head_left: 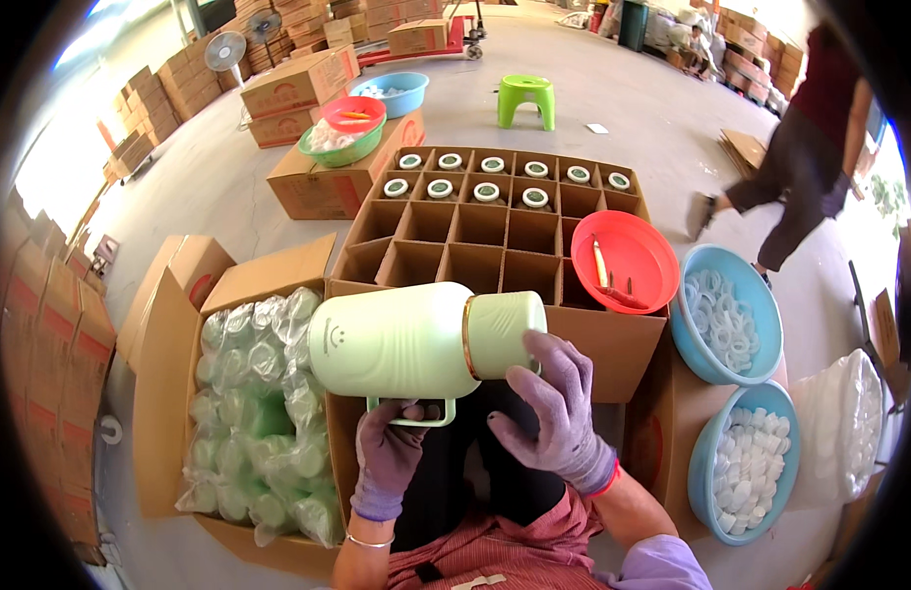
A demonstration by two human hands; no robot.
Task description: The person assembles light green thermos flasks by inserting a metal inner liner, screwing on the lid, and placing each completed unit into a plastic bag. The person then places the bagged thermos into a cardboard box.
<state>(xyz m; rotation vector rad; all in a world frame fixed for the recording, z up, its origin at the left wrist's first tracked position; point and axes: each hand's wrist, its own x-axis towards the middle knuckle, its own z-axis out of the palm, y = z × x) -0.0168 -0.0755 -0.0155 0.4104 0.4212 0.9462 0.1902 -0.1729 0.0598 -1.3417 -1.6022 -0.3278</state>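
1. Your left hand (387,460), gloved in grey-purple, is clamped on the handle (450,411) of the pale green bottle (392,339), fingers wrapped round it from below.
2. The bottle lies on its side in the air, base to your left and lid (512,334) to your right, in front of the divided carton (593,349). A smiling face marks its side; a gold-coloured band (468,336) rings it beside the lid.
3. Your right hand (559,423) has its fingers apart, the upper fingertips at the lid's outer end (whether they press on it or only overlap it, you cannot tell from this view).
4. Beyond the bottle, the divided carton holds ten upright containers (486,192) with white-ringed tops: six in the far row, four in the next.
5. On that carton's near right corner sits a red basin (613,224), with a yellow-handled tool (600,261) inside.
6. Farther right stand two blue basins: the upper one (688,344) holds translucent rings (721,320), the lower one (700,482) small white pieces (751,462).
7. To your left, an open carton (160,423) holds green items in clear plastic wrap (264,433).
8. Across the floor, a lime green stool (526,93); at right, another person (805,147) in mid-stride.
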